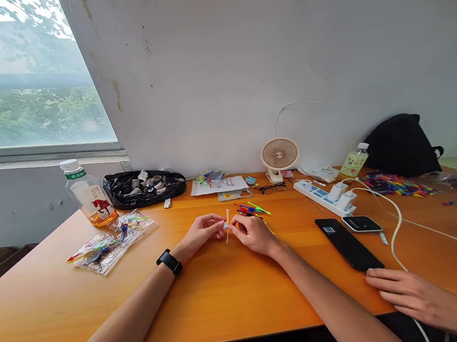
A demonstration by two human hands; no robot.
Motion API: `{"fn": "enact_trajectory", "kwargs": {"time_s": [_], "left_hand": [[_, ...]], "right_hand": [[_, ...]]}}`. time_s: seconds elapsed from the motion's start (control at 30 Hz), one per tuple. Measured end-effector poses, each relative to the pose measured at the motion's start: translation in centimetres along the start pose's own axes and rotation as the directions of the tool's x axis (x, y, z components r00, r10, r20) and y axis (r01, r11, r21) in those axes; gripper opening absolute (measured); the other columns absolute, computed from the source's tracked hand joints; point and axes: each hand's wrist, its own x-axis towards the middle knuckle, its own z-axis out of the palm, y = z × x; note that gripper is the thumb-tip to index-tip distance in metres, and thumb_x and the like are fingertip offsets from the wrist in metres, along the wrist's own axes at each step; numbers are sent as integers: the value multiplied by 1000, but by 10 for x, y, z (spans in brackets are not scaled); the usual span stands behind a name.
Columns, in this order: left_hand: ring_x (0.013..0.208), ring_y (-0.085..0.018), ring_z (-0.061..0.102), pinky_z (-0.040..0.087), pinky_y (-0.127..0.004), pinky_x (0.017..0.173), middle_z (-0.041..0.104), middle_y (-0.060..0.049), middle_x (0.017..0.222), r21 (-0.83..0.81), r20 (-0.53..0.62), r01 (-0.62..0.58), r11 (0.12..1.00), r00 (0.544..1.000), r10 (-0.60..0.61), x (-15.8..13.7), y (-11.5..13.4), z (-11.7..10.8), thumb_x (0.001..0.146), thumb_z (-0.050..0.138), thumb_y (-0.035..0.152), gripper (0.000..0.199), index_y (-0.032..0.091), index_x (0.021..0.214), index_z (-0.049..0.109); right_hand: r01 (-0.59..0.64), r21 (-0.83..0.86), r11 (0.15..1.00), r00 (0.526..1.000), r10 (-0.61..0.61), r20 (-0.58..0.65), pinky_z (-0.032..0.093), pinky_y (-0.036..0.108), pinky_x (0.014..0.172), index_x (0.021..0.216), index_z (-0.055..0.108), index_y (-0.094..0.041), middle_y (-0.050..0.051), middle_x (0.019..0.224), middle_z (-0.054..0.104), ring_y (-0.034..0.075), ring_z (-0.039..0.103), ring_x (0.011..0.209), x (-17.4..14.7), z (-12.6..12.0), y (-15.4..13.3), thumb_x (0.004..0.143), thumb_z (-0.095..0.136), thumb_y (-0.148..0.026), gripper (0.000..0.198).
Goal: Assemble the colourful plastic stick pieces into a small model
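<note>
Over the middle of the table, my left hand [207,231] and my right hand [252,232] meet fingertip to fingertip. Both are closed in a pinch on a small whitish plastic part. From it a thin translucent strip [227,218] sticks out upward and downward, much like a propeller blade. The fingers hide most of the part's centre. Just beyond my right hand lie several slim plastic pieces [252,208] in red, blue, yellow and green. Clear plastic bags [111,243] of similar coloured pieces rest to the left of my left hand.
A bottle [90,199] and a black bag of cardboard rolls [144,188] stand at the back left. Behind are a small fan [279,154] and glasses [273,188]. Rightward lie a power strip [325,198], a phone [348,243], white cables and another person's hand [406,288].
</note>
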Motion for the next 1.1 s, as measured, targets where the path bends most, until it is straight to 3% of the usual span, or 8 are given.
{"fn": "enact_trajectory", "kwargs": {"time_s": [0.43,0.5,0.63,0.67,0.73,0.83,0.97,1.1], "left_hand": [[75,-13,62,48,-28,75,70,-4,83,-16,38,18,1000,999,-17,0,1,1,81,81,48,37,14,91,70],[76,-13,62,49,-28,77,70,-5,86,-37,37,17,999,999,-15,1,-1,-1,81,82,47,37,14,93,70],[77,-13,62,49,-28,80,69,-5,86,-77,19,7,997,1000,-5,1,-3,-3,82,82,44,35,14,94,69],[76,-13,62,49,-28,80,69,-5,86,-82,11,5,997,1000,-4,1,-3,-3,82,82,44,35,14,94,69],[75,-13,62,50,-27,80,68,-5,85,-88,-5,0,996,1000,0,0,-1,-2,82,82,43,34,14,93,69],[75,-13,63,51,-28,79,69,-6,84,-96,-22,-10,995,1000,8,0,2,-2,82,82,43,34,14,94,69],[76,-14,64,51,-29,81,70,-6,85,-100,-40,-8,995,999,4,-1,3,-1,80,83,43,35,14,94,69],[77,-14,64,51,-30,82,71,-6,89,-64,-19,-13,998,1000,12,0,0,-1,80,82,45,37,14,94,70]], "right_hand": [[8,15,1000,1000,-8,28,32,25,61,93,66,-23,-4,65,58,13,50,58,-1,0,-1,102,51,-38,23],[3,30,1000,1000,-3,6,33,25,60,104,65,-23,-5,64,54,13,50,58,-1,0,-1,101,52,-39,20],[25,98,995,997,-18,-70,37,25,63,133,56,-21,-4,70,56,15,52,62,-1,-3,-2,103,48,-45,39],[27,99,995,997,-20,-74,37,26,63,127,60,-21,-3,72,57,15,52,63,0,-4,-2,104,44,-47,38],[-16,67,998,999,18,-40,34,27,60,94,69,-21,-1,66,54,15,50,61,0,-5,-1,105,37,-53,48],[-131,7,991,991,131,5,24,31,55,52,48,-21,-1,50,39,14,39,50,1,-5,2,106,27,-60,70],[-96,45,994,994,98,-44,26,30,56,56,48,-21,-1,53,46,14,43,52,2,-5,3,107,29,-56,64],[-35,71,997,999,37,-34,30,26,57,91,62,-23,-5,59,51,13,48,54,1,-2,-2,101,50,-52,33]]}}
